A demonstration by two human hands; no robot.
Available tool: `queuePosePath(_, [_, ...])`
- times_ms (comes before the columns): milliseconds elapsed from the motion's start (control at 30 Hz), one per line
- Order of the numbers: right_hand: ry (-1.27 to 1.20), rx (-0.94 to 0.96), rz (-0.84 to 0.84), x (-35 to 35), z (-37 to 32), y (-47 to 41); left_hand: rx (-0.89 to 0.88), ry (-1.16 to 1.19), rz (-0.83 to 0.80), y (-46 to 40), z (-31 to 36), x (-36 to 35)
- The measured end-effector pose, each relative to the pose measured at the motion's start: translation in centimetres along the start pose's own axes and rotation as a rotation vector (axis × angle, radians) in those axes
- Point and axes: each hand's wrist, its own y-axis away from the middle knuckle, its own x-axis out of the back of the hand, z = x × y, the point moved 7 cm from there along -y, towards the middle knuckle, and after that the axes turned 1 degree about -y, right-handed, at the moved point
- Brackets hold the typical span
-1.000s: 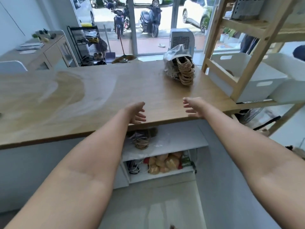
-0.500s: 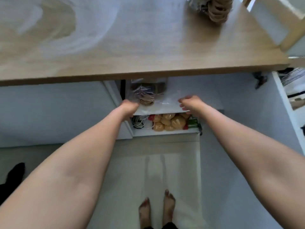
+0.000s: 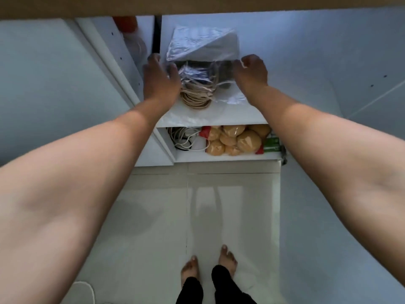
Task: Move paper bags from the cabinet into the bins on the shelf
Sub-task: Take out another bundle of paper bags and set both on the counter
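A bundle of paper bags (image 3: 203, 51) wrapped in clear plastic lies on the upper cabinet shelf (image 3: 197, 118), its tan rope handles (image 3: 197, 96) spilling toward me. My left hand (image 3: 160, 77) is at the bundle's left side, fingers spread against the plastic. At the right side, my right hand (image 3: 252, 71) has its fingers curled at the plastic's edge. Whether either hand has a firm hold is unclear. The shelf bins are out of view.
The wooden countertop edge (image 3: 197, 5) runs across the top. The lower cabinet shelf holds white cords (image 3: 186, 139), a bag of round buns (image 3: 236, 138) and a green packet (image 3: 271, 144). An open cabinet door (image 3: 350, 73) stands at the right. My bare feet (image 3: 208, 268) stand on pale floor tiles.
I have bent lower, so the countertop slid out of view. Both hands moved from the shelf's front edge deeper into the cabinet, to either side of the bundle.
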Motion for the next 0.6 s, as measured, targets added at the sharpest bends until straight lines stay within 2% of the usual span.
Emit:
queuePosePath(100, [-0.096, -0.091, -0.025, -2.0, 0.9, -2.6, 0.150, -0.037, -0.058, -2.6, -1.4, -2.0])
queuePosePath(300, [-0.269, -0.235, -0.179, -5.9, 2.7, -6.2, 0.269, -0.045, -0.096, -6.9, -2.8, -5.3])
queuePosePath(433, [-0.358, -0.333, -0.284, -7.6, 4.7, -7.6, 0.273, 0.001, -0.203, -8.8, -3.6, -7.2])
queuePosePath(600, [-0.395, -0.348, -0.251, -8.1, 6.5, -8.5, 0.311, 0.051, -0.278, -8.7, -4.7, -7.7])
